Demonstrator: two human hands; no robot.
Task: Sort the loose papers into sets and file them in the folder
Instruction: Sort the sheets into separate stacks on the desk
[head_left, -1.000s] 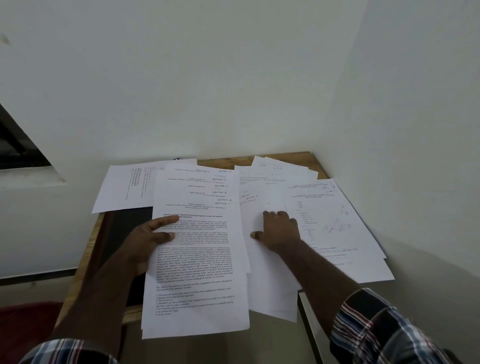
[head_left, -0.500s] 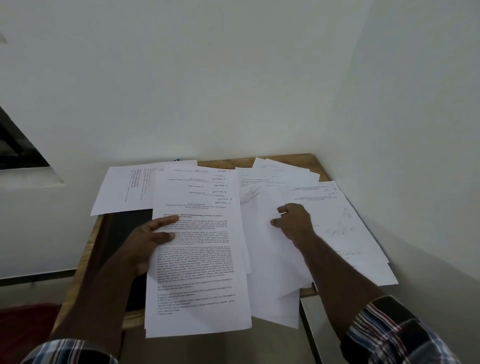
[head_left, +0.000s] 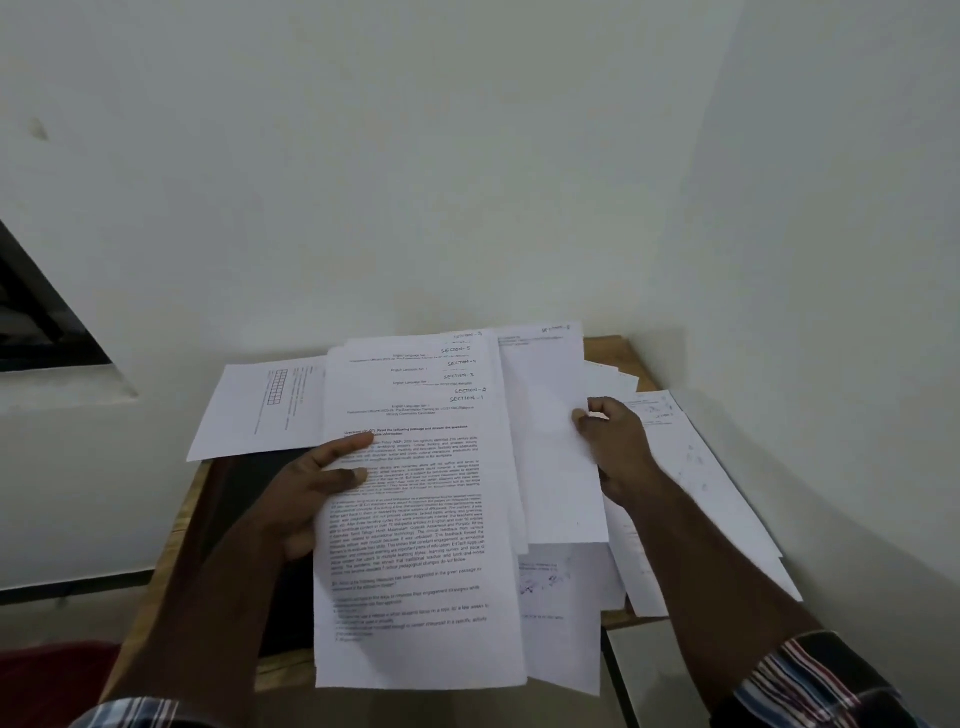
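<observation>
Against a bare white corner, the small wooden table (head_left: 621, 347) carries the loose papers, and sorting is under way: the left hand (head_left: 306, 501) rests spread fingers on the fanned printed stack (head_left: 415, 519) while the right hand (head_left: 615, 441) pinches a lifted sheet (head_left: 545, 441), which probably needs laying onto its matching set.

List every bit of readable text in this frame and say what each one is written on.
"SECTION-5", "SECTION-3", "SECTION-2", "SECTION-1": handwritten at the staggered top right corners of the fanned stack under the left hand.
"English Language Test": printed headers on that stack, barely legible.
Body paragraphs on the top page: too small to read.
Sheet pinched by the right hand: header blurred.
Grid sheet and diagram sheets: unreadable.
</observation>
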